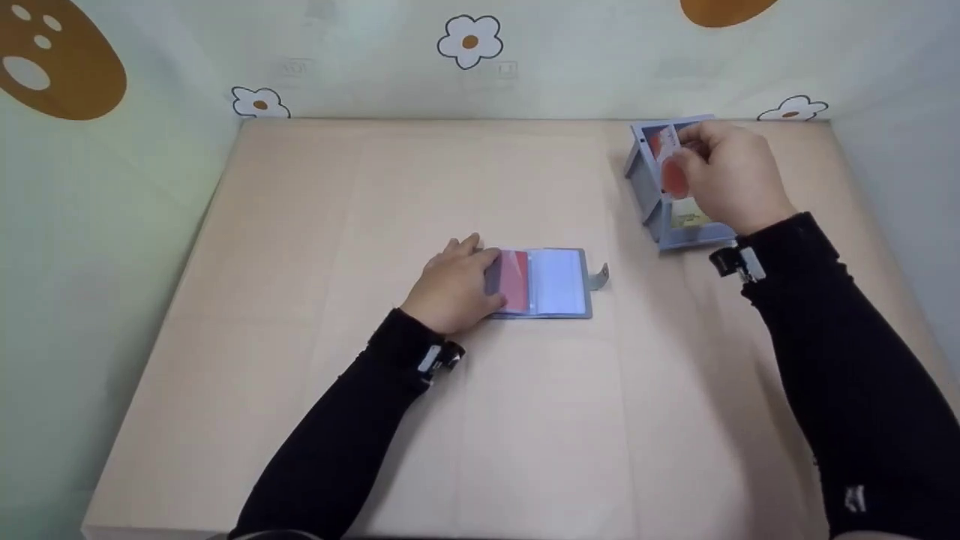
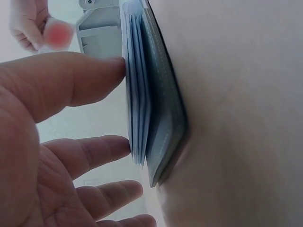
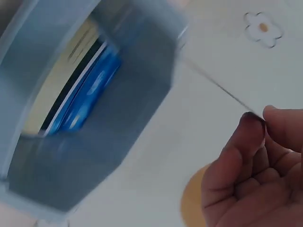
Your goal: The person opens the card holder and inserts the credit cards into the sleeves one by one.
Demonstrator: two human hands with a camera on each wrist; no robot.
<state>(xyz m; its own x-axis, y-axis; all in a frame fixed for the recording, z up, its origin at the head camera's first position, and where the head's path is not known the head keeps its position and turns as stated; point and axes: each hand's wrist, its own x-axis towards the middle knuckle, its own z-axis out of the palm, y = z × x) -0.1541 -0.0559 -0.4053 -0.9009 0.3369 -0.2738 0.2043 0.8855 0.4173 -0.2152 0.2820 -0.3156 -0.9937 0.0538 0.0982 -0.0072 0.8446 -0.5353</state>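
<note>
A card holder (image 1: 561,281) lies spread on the table, a red card (image 1: 514,281) behind its left sleeve and a pale sleeve on the right. My left hand (image 1: 456,289) presses down on its left side; the left wrist view shows thumb and forefinger tips against the stack of sleeves (image 2: 137,94), other fingers extended. Over at the back right, my right hand (image 1: 739,176) pinches a white and red card (image 1: 670,161) between thumb and fingertips above a grey box (image 1: 645,187). Edge-on, that card (image 3: 220,87) appears as a thin line in the right wrist view.
Inside the box are a yellowish card (image 1: 688,214) and a blue item (image 3: 92,92). The holder's strap (image 1: 599,277) sticks out to the right, toward the box. A patterned curtain (image 1: 375,60) hangs behind the table's far edge.
</note>
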